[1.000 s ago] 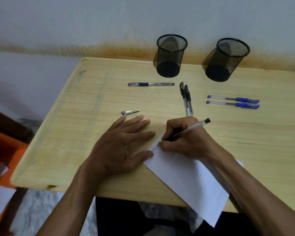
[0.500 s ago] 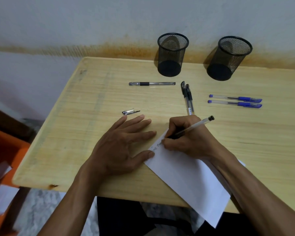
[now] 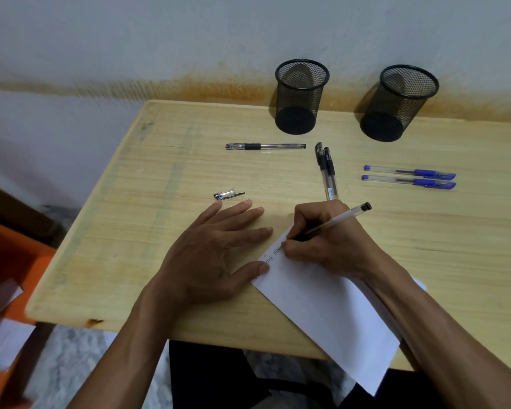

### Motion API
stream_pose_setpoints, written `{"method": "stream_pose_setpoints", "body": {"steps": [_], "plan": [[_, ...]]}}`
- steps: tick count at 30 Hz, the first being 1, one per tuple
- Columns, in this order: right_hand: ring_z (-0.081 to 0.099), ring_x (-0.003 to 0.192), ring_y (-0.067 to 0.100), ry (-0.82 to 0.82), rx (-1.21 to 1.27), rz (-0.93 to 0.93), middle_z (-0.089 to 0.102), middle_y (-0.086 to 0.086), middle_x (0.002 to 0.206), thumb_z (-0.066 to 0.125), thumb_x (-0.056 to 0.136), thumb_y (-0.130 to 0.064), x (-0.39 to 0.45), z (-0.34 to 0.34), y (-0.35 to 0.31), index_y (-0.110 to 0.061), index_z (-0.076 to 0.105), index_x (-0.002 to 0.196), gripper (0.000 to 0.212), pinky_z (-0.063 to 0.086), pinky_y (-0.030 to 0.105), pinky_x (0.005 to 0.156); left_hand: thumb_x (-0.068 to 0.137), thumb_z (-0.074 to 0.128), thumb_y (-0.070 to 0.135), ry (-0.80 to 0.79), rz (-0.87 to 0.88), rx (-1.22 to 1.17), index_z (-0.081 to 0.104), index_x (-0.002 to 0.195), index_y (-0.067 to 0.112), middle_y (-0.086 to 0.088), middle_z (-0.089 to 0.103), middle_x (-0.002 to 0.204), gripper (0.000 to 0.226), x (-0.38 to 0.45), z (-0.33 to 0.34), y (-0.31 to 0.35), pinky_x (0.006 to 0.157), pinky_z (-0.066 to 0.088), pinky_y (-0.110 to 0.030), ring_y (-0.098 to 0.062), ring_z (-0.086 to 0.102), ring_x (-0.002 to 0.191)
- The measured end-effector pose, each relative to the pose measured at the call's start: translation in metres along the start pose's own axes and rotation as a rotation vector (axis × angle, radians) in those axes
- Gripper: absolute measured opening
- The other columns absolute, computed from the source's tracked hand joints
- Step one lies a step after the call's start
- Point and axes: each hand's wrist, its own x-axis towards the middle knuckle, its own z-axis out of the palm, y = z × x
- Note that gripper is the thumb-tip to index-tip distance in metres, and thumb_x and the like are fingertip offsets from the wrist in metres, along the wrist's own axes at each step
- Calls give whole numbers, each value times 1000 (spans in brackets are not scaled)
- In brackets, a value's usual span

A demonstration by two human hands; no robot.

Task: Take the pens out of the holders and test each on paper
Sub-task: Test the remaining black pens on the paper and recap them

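Pale wood grain covers the counter (image 3: 130, 231), which stands against a grey wall (image 3: 160, 39) with a rusty stain along its foot. Two black mesh holders (image 3: 300, 97) stand at the back edge. Capped pens lie loose: one clear (image 3: 264, 146), a black pair (image 3: 326, 172), a blue pair (image 3: 409, 178); a cap (image 3: 227, 195) lies apart. Right hand (image 3: 328, 240) fingers grasp a pen (image 3: 341, 219), tip on the paper (image 3: 331, 314). Left hand (image 3: 207, 255) lies flat, fingers released, thumb touching the paper's edge.
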Motion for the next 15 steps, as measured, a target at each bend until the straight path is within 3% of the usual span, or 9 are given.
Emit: {"method": "stream_pose_setpoints", "body": {"steps": [2,10,15], "plan": [[56,49,12,-5,-16,-6,61,-5,53,77,64,-11,0,0,-1,-19,58,55,23,45,43,44,88,55,62,3,0,-4,57,138,34,12,39,156,57,0,0,0,122,21,-46,-3,21,150],[63,51,20,7,5,10,66,0,56,78,66,-8,0,-1,-3,-14,60,58,21,49,46,45,87,56,61,11,0,-12,58,137,34,11,39,156,57,0,-1,2,123,20,-44,-2,22,149],[56,47,8,30,20,20,61,-6,53,78,65,-3,-1,0,-4,-24,56,54,33,43,34,44,87,56,61,9,-1,-14,58,138,34,12,39,156,57,0,-1,2,123,20,-45,-2,21,149]]}}
